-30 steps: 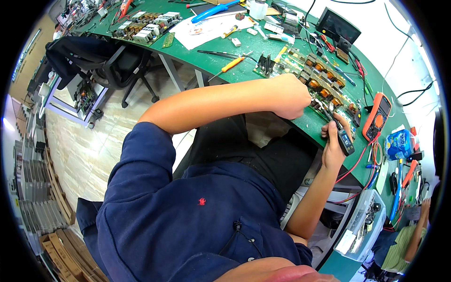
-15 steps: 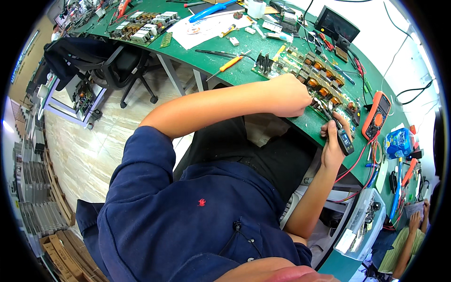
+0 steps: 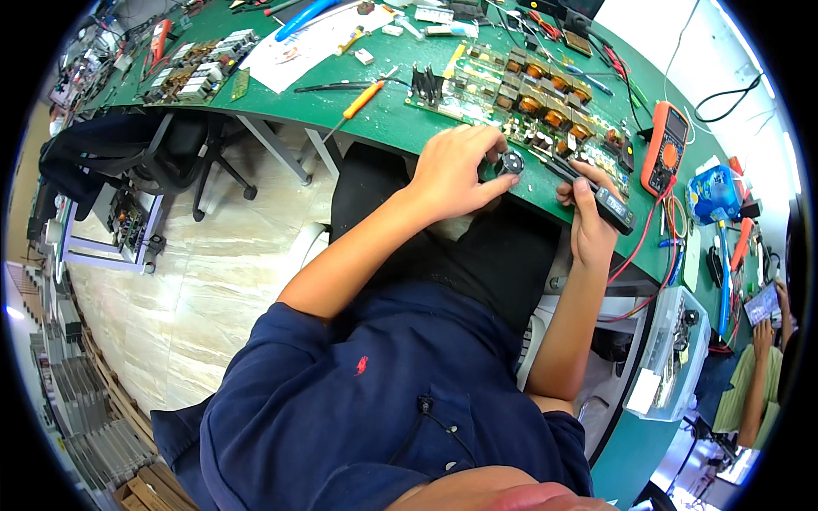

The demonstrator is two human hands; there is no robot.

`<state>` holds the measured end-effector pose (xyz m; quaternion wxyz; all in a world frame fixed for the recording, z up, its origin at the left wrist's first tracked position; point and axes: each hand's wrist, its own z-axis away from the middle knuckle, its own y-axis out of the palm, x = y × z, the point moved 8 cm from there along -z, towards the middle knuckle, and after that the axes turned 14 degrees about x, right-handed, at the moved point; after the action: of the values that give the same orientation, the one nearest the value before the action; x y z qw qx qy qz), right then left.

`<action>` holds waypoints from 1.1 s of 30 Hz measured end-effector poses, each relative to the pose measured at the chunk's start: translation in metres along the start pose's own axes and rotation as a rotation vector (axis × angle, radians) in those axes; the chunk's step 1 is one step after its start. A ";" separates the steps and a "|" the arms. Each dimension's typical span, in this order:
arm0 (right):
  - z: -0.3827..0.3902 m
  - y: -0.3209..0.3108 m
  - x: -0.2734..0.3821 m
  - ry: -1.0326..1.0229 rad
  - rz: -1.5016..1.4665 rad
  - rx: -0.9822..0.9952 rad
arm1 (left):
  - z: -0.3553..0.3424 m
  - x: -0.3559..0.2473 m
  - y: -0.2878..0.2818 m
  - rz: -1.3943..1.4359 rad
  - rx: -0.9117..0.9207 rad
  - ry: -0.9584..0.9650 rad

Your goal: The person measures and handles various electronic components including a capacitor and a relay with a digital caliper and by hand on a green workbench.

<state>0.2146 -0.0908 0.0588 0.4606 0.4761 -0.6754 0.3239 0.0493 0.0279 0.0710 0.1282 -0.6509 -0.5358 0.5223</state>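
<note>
My left hand [image 3: 456, 170] is at the front edge of the green bench, pinching a small round black part [image 3: 510, 163] with light spots on its face between thumb and fingers. My right hand [image 3: 590, 204] is closed around a black tweezer-style meter [image 3: 610, 204] with a small lit display. Its slim prongs point up and left toward the near edge of a large circuit board [image 3: 550, 106]. Rows of copper-wound coils cover that board, and a dark heatsink-like piece [image 3: 426, 85] stands at its left end. Whether the prongs touch the board I cannot tell.
An orange multimeter [image 3: 665, 149] with red leads stands right of the board. A yellow-handled screwdriver [image 3: 364, 100] and white paper [image 3: 294, 60] lie to the left, with another board [image 3: 200, 68] beyond. A clear plastic bin [image 3: 673, 358] is at right, near another person's arm [image 3: 754, 383].
My left hand has drawn back from the board toward the bench edge and turned, bringing the round black part into view. My right hand keeps the tweezer meter, now tilted flatter. The whole view has shifted.
</note>
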 end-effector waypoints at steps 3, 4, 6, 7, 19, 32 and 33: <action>0.000 -0.001 -0.002 0.008 -0.014 0.039 | 0.001 -0.004 0.002 -0.090 -0.078 0.015; 0.000 0.000 -0.001 0.004 -0.028 0.053 | 0.001 -0.004 0.003 -0.101 -0.089 0.016; -0.001 0.001 -0.002 0.008 -0.060 0.099 | 0.002 -0.003 0.004 -0.143 -0.131 0.025; -0.001 0.002 -0.001 0.022 -0.063 0.101 | 0.002 -0.003 0.005 -0.151 -0.137 0.029; -0.004 0.006 -0.003 0.066 -0.057 0.169 | 0.008 -0.003 0.006 -0.190 -0.187 0.138; -0.004 0.008 -0.004 0.113 0.004 0.141 | 0.009 -0.003 0.007 -0.202 -0.189 0.143; -0.004 0.008 -0.004 0.118 0.009 0.135 | 0.009 -0.003 0.007 -0.203 -0.187 0.142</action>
<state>0.2088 -0.0835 0.0566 0.4650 0.4830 -0.6260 0.3982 0.0465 0.0192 0.0643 0.1570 -0.6378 -0.6347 0.4071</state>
